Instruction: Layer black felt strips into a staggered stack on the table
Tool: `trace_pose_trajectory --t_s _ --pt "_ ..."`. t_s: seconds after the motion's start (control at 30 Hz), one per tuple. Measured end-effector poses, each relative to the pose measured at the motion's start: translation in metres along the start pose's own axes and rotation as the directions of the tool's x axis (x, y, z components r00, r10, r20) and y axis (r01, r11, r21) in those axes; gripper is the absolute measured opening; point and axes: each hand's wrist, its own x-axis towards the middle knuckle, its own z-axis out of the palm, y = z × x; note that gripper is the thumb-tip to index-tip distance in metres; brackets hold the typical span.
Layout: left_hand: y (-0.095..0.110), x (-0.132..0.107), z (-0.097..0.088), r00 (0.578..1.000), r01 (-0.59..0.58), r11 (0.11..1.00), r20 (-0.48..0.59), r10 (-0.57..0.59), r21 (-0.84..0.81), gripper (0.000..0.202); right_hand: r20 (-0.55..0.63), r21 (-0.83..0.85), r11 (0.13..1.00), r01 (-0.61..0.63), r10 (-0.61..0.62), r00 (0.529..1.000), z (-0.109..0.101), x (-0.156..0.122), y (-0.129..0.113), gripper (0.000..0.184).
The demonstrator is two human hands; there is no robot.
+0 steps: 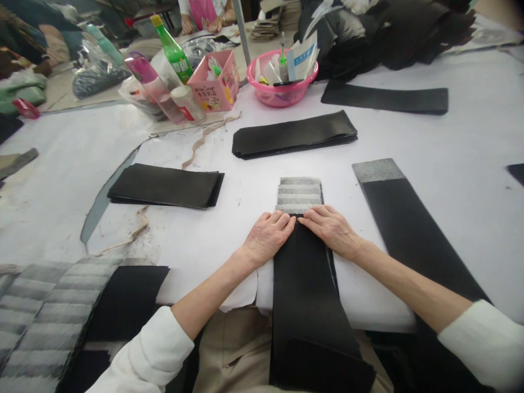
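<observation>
A long black fabric strip [307, 295] lies in front of me and hangs over the table's near edge onto my lap. Its far end rests on a staggered stack of grey-backed strips [299, 194]. My left hand [268, 236] lies flat on the strip's top left corner, fingers stretched out together. My right hand [332, 228] lies flat on the top right corner, fingers extended. The fingertips of both hands nearly meet at the strip's far edge. Neither hand grips anything.
Black strip stacks lie at left [166, 185], centre back [292, 134], far right back [385, 99] and along my right arm [409, 229]. A pink basin [282, 82], pink box [215, 82], green bottle [174, 52] and grey-striped pieces [45, 311] surround them. Another person's hands [200, 23] work at the back.
</observation>
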Motion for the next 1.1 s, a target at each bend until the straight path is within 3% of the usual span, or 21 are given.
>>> trace_pose_trajectory --t_s 0.23,0.47,1.1 --pt "0.003 0.000 -0.001 1.000 -0.001 1.000 0.011 0.001 0.031 0.034 0.023 0.004 1.000 0.031 -0.031 0.999 -0.002 -0.003 0.005 0.029" --pt "0.003 0.000 0.000 1.000 -0.013 0.997 -0.011 0.014 0.075 0.037 -0.052 -0.051 0.997 0.057 -0.059 0.997 0.002 -0.002 0.003 0.023" --pt "-0.001 -0.007 0.011 0.988 0.018 0.998 -0.151 -0.008 0.059 0.019 -0.084 -0.089 0.993 0.075 -0.083 0.993 0.004 -0.009 0.008 0.023"
